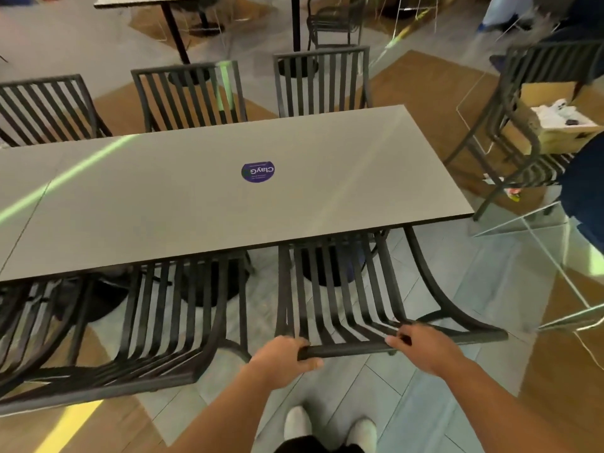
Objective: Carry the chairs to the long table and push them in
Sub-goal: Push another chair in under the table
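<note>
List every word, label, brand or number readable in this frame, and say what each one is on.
"ClayG": white letters, upside down from this view, on the round purple sticker on the long table.
Smaller lines under that word on the sticker: too small and blurred to read.
Cardboard box on the chair at right: no legible print.
Nothing else carries readable text.

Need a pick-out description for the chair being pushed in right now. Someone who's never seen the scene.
Start at the long grey table with the round purple sticker. Along its near edge stand black slatted chairs; take the one nearest the table's right end. It is the only chair with both hands on its top rail, the left hand and right hand gripping it.
</note>
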A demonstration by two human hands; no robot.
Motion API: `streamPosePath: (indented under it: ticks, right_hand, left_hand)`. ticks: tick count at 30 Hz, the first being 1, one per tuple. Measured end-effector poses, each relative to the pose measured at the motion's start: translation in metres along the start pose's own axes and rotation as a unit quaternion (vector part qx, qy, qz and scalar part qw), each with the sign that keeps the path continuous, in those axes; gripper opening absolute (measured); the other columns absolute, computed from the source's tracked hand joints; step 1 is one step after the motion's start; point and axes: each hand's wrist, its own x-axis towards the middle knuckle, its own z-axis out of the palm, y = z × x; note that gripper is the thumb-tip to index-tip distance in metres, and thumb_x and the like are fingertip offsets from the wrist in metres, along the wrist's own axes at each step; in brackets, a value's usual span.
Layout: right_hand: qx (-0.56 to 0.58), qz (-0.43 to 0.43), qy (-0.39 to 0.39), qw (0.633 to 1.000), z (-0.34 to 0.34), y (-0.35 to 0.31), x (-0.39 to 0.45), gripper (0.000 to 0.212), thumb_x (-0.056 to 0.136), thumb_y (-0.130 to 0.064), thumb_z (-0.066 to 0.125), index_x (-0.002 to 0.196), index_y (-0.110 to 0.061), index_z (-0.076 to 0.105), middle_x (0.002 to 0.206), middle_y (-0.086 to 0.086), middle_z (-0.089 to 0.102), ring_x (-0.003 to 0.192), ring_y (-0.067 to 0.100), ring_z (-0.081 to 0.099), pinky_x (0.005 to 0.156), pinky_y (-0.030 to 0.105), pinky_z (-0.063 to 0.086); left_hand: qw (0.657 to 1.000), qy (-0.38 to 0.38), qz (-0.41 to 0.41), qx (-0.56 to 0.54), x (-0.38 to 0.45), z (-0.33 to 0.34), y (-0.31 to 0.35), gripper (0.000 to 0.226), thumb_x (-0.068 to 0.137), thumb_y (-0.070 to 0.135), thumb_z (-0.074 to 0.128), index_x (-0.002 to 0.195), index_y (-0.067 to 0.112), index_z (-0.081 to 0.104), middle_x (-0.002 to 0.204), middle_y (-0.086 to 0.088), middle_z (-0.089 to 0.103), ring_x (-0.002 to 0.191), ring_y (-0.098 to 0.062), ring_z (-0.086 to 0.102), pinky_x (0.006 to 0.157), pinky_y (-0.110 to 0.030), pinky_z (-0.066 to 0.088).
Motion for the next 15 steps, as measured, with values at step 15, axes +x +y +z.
streamPosePath:
  ticks: [15]
  right_hand:
    - [-0.134,-0.132,0.02,0.982,0.007,0.028,0.025,0.042,0.09,-0.065,0.061,0.111,-0.029,0.062,0.109,-0.009,0.067,0.1,0.014,0.065,0.084,0.029,0.051]
  left_hand:
    - [0.979,0.065,-0.104,0.16,0.039,0.037,0.027,0.032,0.102,0.014,0.05,0.131,0.024,0.058,0.126,-0.005,0.064,0.116,-0.029,0.061,0.104,-0.041,0.048]
